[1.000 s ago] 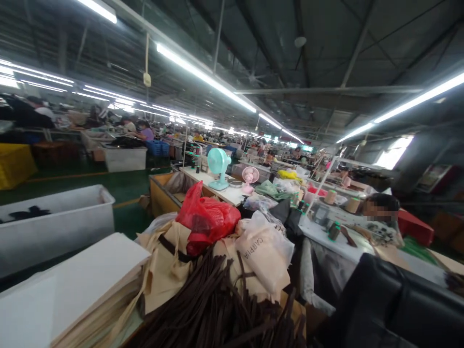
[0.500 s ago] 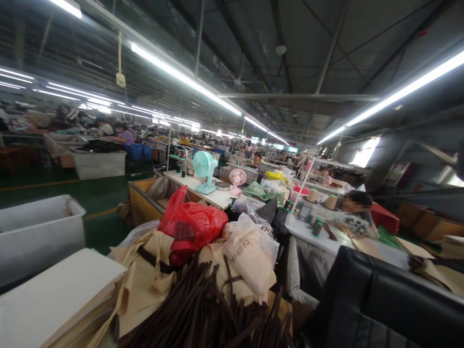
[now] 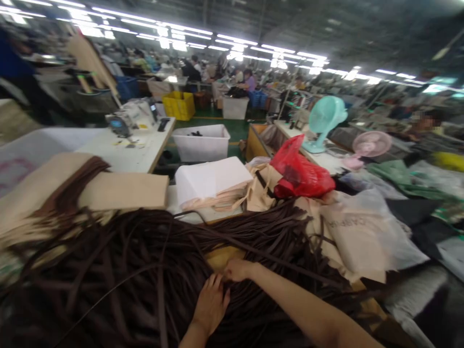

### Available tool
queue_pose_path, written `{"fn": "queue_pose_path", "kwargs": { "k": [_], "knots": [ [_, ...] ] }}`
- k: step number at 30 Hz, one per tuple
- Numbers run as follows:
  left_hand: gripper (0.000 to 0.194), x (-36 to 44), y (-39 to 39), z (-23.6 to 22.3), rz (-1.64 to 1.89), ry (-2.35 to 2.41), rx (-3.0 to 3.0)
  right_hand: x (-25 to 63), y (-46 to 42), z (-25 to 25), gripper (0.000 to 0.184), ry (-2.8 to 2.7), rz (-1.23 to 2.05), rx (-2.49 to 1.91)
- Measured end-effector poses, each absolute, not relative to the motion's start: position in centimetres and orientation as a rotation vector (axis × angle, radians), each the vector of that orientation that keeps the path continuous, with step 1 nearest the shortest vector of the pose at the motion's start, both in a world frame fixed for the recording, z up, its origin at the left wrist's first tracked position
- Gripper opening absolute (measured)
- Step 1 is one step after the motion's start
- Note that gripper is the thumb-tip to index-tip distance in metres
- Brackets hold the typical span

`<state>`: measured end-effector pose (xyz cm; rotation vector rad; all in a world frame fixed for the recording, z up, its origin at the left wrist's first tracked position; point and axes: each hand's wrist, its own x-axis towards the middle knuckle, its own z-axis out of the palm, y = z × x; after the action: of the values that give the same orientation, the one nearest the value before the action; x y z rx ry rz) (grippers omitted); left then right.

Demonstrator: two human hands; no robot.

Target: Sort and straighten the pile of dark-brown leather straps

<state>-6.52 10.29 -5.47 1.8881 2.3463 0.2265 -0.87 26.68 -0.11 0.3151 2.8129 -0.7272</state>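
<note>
A large heap of dark brown fabric straps [image 3: 137, 275] spreads across the front of the view. My left hand [image 3: 210, 300] lies over the straps with its fingers bent onto them. Beside it, almost touching its fingertips, my right hand [image 3: 238, 269] is closed in a pinch on the straps. Where the fingertips meet, the hands and the heap hide part of the grip. A bare yellowish patch [image 3: 224, 257] shows between the straps just beyond my hands.
A stack of white-topped beige sheets [image 3: 213, 181], a red plastic bag [image 3: 302, 169] and a clear bag of beige cloth [image 3: 366, 232] lie beyond the heap. Farther back are a sewing machine [image 3: 134, 118], a white bin [image 3: 203, 142], a turquoise fan [image 3: 324, 121] and a pink fan [image 3: 371, 144].
The view has swung left and down, so the fans and red bag now sit farther right. Both my hands have come into view on the straps.
</note>
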Motion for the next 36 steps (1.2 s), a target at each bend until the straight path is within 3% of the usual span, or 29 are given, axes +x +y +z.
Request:
{"fn": "queue_pose_path", "kwargs": {
  "k": [7,15,22,32,36],
  "knots": [
    [0.035,-5.8,10.3,-5.6,0.281,2.394,1.838,-4.6,26.8,-5.4,0.027,3.017,-0.396,0.455],
    [0.036,-6.3,10.1,-6.0,0.376,2.434,1.822,-3.4,26.6,-7.6,0.017,3.099,-0.197,0.463],
    [0.032,-6.2,10.1,-6.0,0.426,2.442,1.857,-3.4,28.7,-7.6,0.018,3.105,-0.262,0.279],
    [0.029,-7.2,10.4,-5.5,0.481,2.274,1.973,2.5,24.8,-7.3,0.012,2.920,-0.534,0.141],
    [0.025,-7.4,10.5,-5.6,0.459,2.239,1.986,0.6,27.0,-5.8,0.018,2.980,-0.491,0.418]
  ]
}}
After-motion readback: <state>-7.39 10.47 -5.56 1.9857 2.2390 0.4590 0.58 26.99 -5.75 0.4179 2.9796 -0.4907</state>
